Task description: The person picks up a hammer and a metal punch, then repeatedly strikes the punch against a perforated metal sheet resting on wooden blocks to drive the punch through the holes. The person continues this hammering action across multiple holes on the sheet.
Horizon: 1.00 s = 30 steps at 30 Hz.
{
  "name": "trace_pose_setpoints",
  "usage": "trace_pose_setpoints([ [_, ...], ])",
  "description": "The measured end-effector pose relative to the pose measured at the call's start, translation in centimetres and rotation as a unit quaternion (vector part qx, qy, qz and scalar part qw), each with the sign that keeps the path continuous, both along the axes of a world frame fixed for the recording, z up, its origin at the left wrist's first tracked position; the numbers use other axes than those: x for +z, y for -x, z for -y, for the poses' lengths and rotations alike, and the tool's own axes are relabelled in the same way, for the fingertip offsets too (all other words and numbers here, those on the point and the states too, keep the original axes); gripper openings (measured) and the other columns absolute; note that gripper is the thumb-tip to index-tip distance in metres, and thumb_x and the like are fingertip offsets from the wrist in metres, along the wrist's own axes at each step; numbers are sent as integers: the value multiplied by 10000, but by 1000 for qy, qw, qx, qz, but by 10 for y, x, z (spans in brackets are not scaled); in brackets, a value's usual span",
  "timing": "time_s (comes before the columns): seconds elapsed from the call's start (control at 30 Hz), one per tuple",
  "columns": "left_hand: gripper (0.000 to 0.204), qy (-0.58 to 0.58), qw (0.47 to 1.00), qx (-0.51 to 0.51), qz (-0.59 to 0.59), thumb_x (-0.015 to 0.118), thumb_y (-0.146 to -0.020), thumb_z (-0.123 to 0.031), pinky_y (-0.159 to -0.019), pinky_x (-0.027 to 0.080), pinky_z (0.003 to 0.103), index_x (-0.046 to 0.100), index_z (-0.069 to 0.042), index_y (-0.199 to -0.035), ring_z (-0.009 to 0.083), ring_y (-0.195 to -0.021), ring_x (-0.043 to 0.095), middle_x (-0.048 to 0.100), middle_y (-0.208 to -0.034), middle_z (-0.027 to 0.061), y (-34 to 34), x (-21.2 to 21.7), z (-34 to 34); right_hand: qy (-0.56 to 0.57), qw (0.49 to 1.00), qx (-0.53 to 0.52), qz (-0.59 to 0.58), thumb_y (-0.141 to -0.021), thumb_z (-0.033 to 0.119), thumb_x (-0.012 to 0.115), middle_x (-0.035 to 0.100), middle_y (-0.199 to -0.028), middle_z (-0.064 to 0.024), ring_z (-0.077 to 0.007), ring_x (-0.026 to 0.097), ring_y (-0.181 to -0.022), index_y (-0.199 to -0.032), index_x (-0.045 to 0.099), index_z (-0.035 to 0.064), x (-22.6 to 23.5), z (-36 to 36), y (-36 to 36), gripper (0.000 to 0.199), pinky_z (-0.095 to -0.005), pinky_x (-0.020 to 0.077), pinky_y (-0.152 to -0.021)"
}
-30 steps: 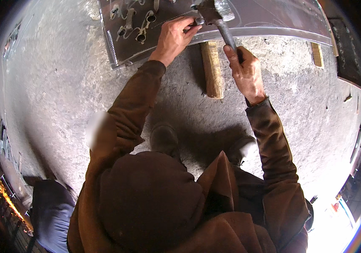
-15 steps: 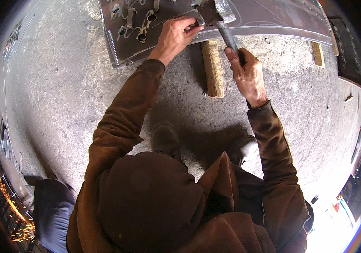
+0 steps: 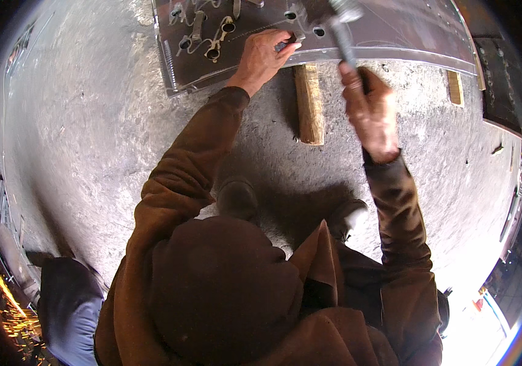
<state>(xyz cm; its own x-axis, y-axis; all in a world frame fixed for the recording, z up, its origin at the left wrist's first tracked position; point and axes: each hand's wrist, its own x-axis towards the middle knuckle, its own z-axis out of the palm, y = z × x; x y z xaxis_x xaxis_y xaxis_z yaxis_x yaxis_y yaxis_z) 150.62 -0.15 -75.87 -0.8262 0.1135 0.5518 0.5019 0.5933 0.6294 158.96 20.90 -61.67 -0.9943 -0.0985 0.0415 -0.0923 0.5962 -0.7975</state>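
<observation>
A hammer (image 3: 343, 43) is gripped by its handle in my right hand (image 3: 372, 113), its head blurred by motion over the steel plate (image 3: 401, 39). My left hand (image 3: 262, 60) is closed on a short dark metal piece (image 3: 296, 40) near the plate's front edge, pinched between thumb and fingers; its exact kind is unclear. Dark round holes show in the plate close to these fingers. Left of my left hand, several cut metal pieces with ring-shaped ends (image 3: 213, 51) lie on the plate.
A wooden block (image 3: 309, 113) projects from under the plate's front edge, and another wooden block (image 3: 454, 88) sits farther right. My boots (image 3: 237, 200) stand on the rough concrete floor. Orange sparks (image 3: 14, 305) fly at the lower left, beside a person's dark-blue clothed leg (image 3: 71, 308).
The hammer head has moved right, away from my left hand, and my right hand has shifted slightly right and toward me. My left hand still holds the small metal piece.
</observation>
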Motion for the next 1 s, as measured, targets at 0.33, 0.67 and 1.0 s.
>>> trace_pose_setpoints([
  [0.33, 244, 5, 1000, 2, -9, 798, -875, -227, -654, 574, 341, 722, -23, -986, 227, -759, 714, 737, -920, 108, -3, 0, 9, -211, 940, 127, -235, -1039, 353, 545, 629, -709, -121, -203, 602, -606, -905, 632, -34, 95, -19, 3, 418, -361, 495, -559],
  [0.67, 195, -87, 990, 41, 102, 766, -908, -131, -730, 600, 320, 717, 21, -1021, 187, -861, 731, 747, -954, 119, -3, 22, 6, 21, 998, 61, -1, -1001, 538, 577, 489, -587, -28, -122, 460, -471, -799, 586, 7, -81, -22, 22, 568, -335, 377, -421],
  [1.0, 245, -111, 987, -34, 108, 776, -896, -117, -783, 604, 293, 719, 17, -1093, 161, -899, 731, 759, -999, 96, -1, 11, 13, 2, 973, -63, 223, -1002, 482, 596, 468, -521, -71, -154, 490, -468, -716, 562, -8, -108, -43, 32, 569, -354, 408, -424],
])
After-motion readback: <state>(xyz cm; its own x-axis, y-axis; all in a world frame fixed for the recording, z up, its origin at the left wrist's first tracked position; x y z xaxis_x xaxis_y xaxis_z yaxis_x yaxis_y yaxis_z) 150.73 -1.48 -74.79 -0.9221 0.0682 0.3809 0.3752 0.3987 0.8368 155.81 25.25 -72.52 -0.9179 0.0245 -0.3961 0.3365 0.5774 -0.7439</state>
